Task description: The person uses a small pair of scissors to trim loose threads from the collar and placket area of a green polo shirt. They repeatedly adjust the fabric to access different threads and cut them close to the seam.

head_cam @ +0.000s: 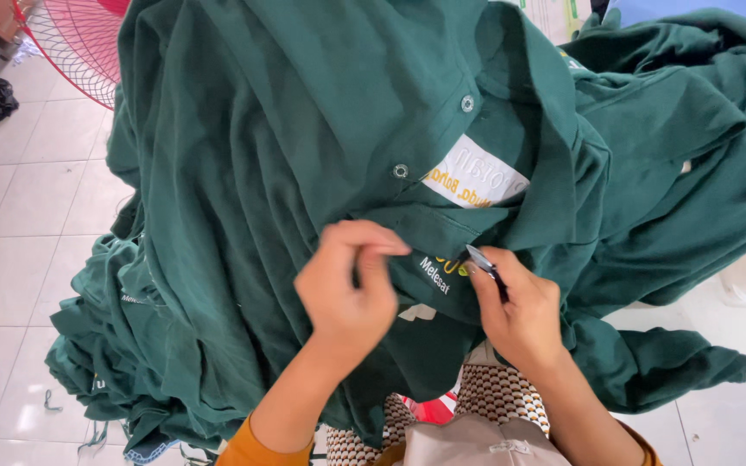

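A dark green polo shirt (304, 129) lies draped over my lap, its collar, two small buttons and white neck label (475, 177) facing up. My left hand (349, 289) pinches the green fabric near the embroidered chest lettering, thumb and fingers closed on the cloth. My right hand (520, 306) grips a small black-handled thread snipper (485, 266), its metal tip touching the shirt just right of the lettering. Both hands work close together at the shirt's front.
More dark green shirts are piled at the left (105, 345) and at the upper right (692, 129). A pink fan grille (75, 43) stands at the top left over a white tiled floor (19, 216). A patterned cloth (498, 393) covers my knees.
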